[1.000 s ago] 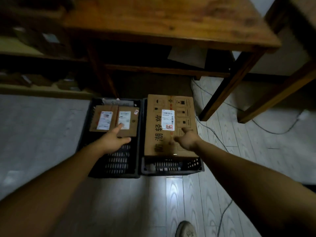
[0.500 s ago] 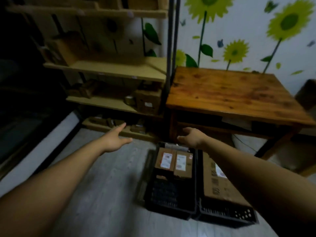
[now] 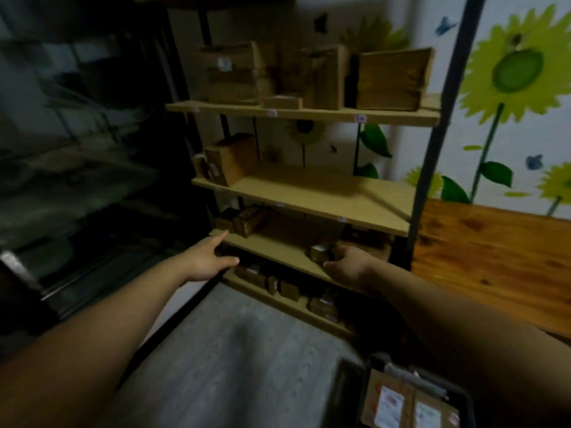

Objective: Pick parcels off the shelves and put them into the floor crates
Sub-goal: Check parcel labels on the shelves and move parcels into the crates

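Head view: the right hand (image 3: 346, 265) reaches to a small parcel (image 3: 319, 253) at the front lip of the third shelf (image 3: 278, 247), just above the floor-level shelf. Its fingers curl beside the parcel, touching or nearly so; whether they have closed on it I cannot tell through the blur. The left hand (image 3: 210, 259) hangs empty with fingers spread wide, pointing at the shelf's left end. The risk, as I judge it, is a nudge: so close to the edge, a half-closed grab could tip the parcel off onto the floor, short of the crate (image 3: 463, 403). The parcel looks squat, its long axis seemingly along the shelf edge, though blur leaves that uncertain.
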The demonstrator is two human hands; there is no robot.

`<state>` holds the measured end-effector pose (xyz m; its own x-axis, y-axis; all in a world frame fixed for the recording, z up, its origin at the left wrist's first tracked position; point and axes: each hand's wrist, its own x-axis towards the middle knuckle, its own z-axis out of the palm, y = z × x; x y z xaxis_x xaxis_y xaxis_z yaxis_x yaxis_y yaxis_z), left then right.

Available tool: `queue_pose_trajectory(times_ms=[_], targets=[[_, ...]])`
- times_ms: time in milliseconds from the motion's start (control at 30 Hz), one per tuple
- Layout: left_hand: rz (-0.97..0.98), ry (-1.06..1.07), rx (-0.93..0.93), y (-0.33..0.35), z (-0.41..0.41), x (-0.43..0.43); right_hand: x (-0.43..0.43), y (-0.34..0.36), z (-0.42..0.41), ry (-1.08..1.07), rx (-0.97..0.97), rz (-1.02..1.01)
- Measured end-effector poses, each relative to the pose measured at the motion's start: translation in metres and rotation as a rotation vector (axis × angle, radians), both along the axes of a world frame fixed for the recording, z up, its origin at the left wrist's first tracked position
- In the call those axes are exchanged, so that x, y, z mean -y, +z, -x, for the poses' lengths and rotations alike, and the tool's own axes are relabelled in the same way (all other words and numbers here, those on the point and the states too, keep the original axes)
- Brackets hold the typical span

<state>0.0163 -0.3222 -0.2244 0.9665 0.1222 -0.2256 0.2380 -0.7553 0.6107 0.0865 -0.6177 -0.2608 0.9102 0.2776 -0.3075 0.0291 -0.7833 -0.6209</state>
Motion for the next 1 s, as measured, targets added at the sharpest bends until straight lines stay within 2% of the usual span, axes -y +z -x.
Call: queue_pose_trajectory(times_ms=[167,333,700,900,1000], targets=[[-0.044,0.062,0.009,0.002,-0.045,-0.064,-0.073,0.011,-0.069,0.059,-0.051,-0.003],[-0.002,0.065,-0.014,-0.011,-0.097,-0.125,-0.141,-0.003,-0.126,0.120,-0.077,0.018],[0.050,-0.076,-0.103,-0.049,-0.259,-0.282,-0.298,-0.062,-0.261,-0.035,-0.172,0.013],[0.088,-0.168,-0.165,-0.069,-0.355,-0.309,-0.338,-0.091,-0.325,-0.095,-0.206,0.012],[0.082,-0.182,-0.193,-0.102,-0.413,-0.324,-0.354,-0.115,-0.367,-0.119,-0.199,0.028]])
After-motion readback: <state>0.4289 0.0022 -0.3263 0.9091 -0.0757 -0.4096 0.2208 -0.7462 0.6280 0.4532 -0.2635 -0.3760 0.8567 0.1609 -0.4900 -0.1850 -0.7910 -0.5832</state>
